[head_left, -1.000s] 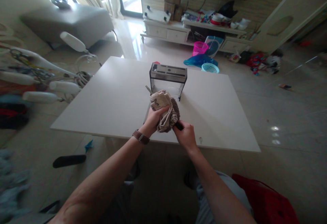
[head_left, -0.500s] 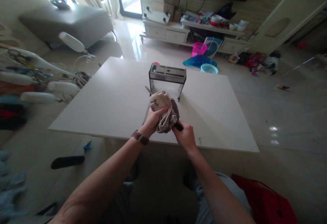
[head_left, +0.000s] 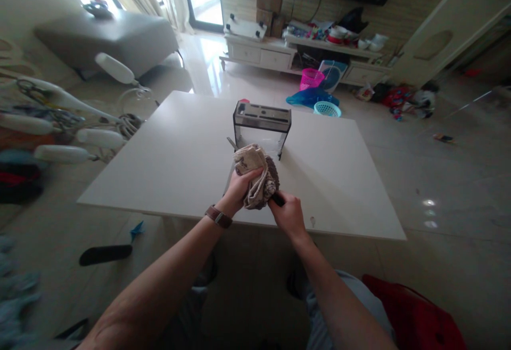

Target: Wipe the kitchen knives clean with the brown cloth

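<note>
My left hand (head_left: 238, 186), with a brown watch strap at the wrist, is closed round a folded beige and brown cloth (head_left: 252, 161) above the near edge of the white table (head_left: 179, 153). Against the cloth's lower right side, my right hand (head_left: 289, 212) grips a black handle (head_left: 278, 198); whatever the handle belongs to is hidden by the cloth. A clear box-like holder with a dark frame (head_left: 262, 115) stands upright just beyond the cloth. A thin grey piece (head_left: 231, 143) sticks out at the cloth's upper left.
White lamp-like arms (head_left: 115, 68) reach toward the table's left side. Beyond the table are a pink basket (head_left: 312, 78), a light blue basket (head_left: 327, 108) and a low white cabinet (head_left: 275, 58). A red item (head_left: 415, 312) lies at the lower right.
The view has shifted very slightly. Both hands keep their grips, and the cloth and black handle have barely moved.
</note>
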A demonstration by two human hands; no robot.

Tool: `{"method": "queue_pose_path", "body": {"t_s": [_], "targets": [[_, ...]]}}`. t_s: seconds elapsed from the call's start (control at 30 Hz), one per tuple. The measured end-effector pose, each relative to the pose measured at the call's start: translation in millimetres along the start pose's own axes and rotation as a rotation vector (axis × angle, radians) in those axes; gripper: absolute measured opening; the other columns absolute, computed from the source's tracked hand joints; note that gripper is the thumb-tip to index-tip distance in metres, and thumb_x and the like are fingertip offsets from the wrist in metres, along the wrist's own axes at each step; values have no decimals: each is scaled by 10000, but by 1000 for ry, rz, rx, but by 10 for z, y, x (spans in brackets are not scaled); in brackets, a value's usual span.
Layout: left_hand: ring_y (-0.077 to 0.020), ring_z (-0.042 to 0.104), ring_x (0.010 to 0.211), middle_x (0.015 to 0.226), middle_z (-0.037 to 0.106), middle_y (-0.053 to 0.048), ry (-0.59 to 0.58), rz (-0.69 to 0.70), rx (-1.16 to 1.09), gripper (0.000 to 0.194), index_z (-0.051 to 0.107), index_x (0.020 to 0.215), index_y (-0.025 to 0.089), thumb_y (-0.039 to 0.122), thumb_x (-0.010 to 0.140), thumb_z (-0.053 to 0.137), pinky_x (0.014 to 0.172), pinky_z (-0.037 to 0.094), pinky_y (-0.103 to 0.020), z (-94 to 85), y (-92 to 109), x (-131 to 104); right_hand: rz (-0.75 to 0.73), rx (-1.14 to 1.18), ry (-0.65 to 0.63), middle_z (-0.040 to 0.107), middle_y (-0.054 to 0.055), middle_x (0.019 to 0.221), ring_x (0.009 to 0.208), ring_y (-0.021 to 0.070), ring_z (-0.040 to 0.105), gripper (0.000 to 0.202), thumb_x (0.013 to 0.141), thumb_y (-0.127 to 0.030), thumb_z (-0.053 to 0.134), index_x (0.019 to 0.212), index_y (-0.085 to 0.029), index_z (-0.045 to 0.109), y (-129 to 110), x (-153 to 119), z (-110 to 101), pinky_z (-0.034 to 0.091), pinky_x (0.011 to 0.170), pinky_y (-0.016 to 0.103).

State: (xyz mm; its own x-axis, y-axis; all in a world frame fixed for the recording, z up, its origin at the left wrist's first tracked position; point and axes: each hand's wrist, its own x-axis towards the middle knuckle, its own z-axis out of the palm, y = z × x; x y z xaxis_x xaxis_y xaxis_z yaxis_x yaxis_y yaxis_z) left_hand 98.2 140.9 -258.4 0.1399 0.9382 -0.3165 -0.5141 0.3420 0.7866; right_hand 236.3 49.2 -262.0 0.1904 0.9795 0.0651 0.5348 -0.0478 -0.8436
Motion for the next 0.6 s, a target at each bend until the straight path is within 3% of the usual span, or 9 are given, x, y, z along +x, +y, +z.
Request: {"method": "queue_pose_path", "body": {"t_s": [0.6], "targets": [[-255,768,916,1034,804,-82,8,32,18,589,753,1145,167,243,594,947,876,630,-371,0,1,3,-2,15,-5,732,58,721,663,174,585,253,851,-336,636,791,-132,773,-15,0,3,409,639,257]]}}
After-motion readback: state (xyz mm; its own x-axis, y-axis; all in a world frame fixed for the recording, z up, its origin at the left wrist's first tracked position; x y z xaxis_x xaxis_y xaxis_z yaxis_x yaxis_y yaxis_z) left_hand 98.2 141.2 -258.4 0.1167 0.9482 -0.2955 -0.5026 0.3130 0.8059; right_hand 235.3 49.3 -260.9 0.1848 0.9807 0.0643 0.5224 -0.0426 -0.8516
